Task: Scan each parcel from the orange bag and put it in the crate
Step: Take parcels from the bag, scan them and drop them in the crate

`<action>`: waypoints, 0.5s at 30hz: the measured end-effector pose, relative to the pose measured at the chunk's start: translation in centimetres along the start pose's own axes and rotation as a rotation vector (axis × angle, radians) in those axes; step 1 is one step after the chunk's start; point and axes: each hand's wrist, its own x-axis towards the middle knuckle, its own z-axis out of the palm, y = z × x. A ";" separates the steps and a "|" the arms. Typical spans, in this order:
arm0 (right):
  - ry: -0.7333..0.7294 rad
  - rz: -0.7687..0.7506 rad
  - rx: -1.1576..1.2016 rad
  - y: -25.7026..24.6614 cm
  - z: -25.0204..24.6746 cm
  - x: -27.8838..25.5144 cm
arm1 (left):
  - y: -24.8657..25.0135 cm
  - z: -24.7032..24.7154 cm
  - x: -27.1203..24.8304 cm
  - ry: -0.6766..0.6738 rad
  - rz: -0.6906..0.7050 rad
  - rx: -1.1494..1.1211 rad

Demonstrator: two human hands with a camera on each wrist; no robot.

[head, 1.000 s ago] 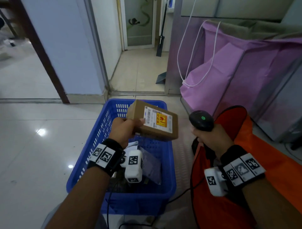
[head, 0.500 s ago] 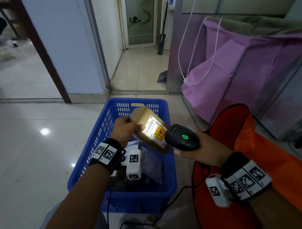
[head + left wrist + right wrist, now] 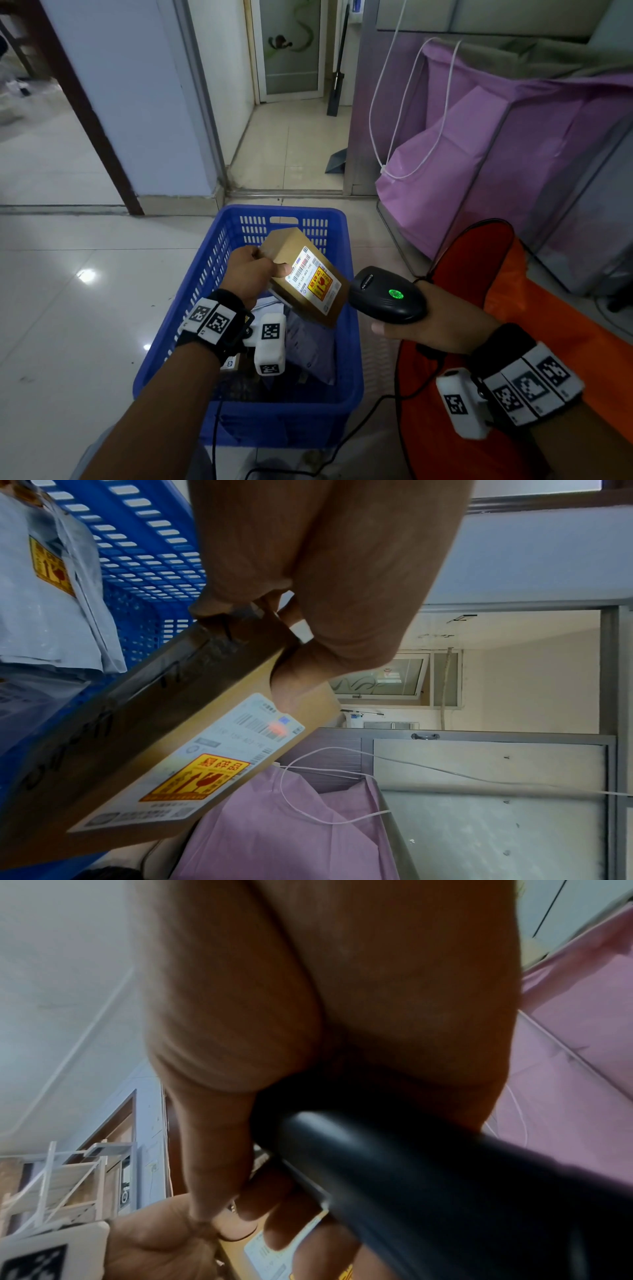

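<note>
The right hand (image 3: 442, 322) grips the scanner (image 3: 387, 296), green lamp lit, beside the orange bag (image 3: 565, 329). The left hand (image 3: 250, 274) pinches the tilted box (image 3: 305, 274) over the crate (image 3: 239, 425). Only the left wrist view shows a red spot on its barcode and a grey parcel (image 3: 44, 620) lying in the crate. Beyond hangs a purple sheet (image 3: 479, 171).
</note>
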 end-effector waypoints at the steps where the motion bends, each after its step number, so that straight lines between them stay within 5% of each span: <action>1: -0.007 0.001 -0.001 0.2 -0.1 -0.1 | 0.0 -0.1 0.0 0.005 0.000 0.002; 15: -0.061 0.029 -0.032 1.1 -0.8 -1.2 | -0.4 -0.5 0.7 0.017 -0.014 -0.081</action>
